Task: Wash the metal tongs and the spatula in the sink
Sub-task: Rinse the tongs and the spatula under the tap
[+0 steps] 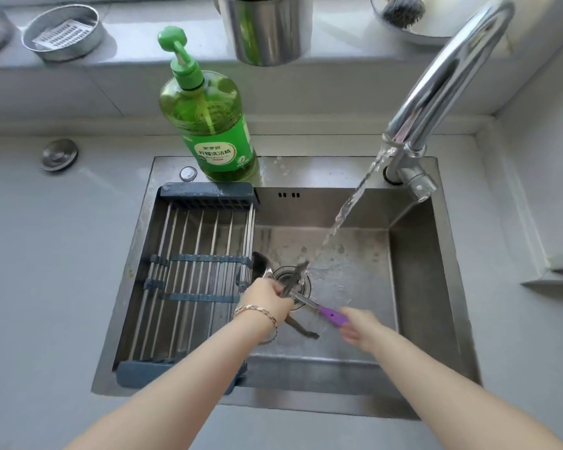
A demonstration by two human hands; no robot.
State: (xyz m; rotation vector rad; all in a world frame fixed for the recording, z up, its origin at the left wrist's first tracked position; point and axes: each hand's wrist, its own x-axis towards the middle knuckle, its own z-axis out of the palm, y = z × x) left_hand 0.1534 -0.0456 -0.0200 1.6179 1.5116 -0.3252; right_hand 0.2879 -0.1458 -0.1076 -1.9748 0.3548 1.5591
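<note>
Both forearms reach over the sink (pixel 413 287): left hand (pixel 267 295) fingers closed around metal tongs (pixel 294 277) under the water stream; right hand (pixel 359 328) grips the purple-handled spatula (pixel 333 316) loosely. Risk: wet utensils slipping

Grey table (pixel 46 287) with a steel sink (pixel 420 287) sunk into it toward the right. Green dish soap bottle (pixel 208 125) stands on the sink's back rim, tap (pixel 436 92) mounted at the back right corner. A drying rack (pixel 192 280) spans the sink's left half, front rim to back. Small round metal cap (pixel 59 154) sits on the table near its back left. Up on the ledge (pixel 137 64) behind: a round tin (pixel 64 32) and a steel canister (pixel 264 27).
</note>
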